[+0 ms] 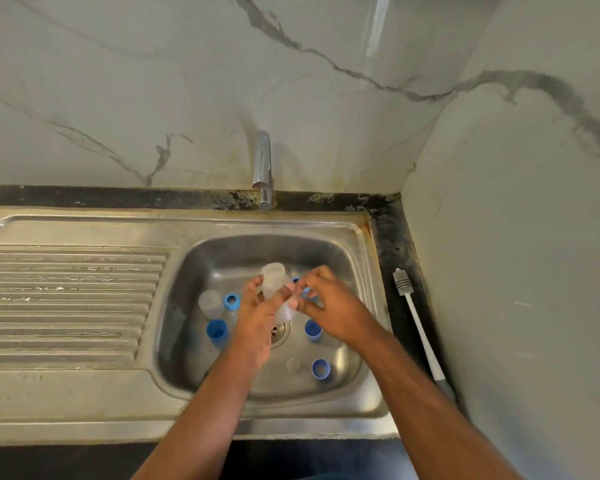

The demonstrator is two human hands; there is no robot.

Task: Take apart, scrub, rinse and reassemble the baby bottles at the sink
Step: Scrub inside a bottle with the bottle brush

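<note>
Marble-veined walls close in on two sides of a stainless steel sink (pixel 361 258), where a person works over the basin with both hands. Left hand (pixel 257 317) grips a clear baby bottle (pixel 274 277), its fingers curled round the body and the bottle tilted over the drain (pixel 279 332), probably so drips fall into the basin. Right hand (pixel 326 303) pinches a blue ring (pixel 307 292) beside the bottle's lower end; whether it is coming off or going on cannot be told. Loose parts lie across the basin floor: a second clear bottle (pixel 210 303), a blue collar (pixel 231 301) just beside it, and blue caps (pixel 217 330) (pixel 313 329) (pixel 321 368) on either side of the drain. A long bottle brush (pixel 418 323) waits untouched on the dark counter (pixel 395 244) strip to the right, hard against the wall, suggesting scrubbing lies ahead. No water visibly runs from the tap (pixel 263 168). Ribbed drainboard (pixel 70 299) to the left offers the widest free space for finished pieces; the basin walls hem the hands closely.
</note>
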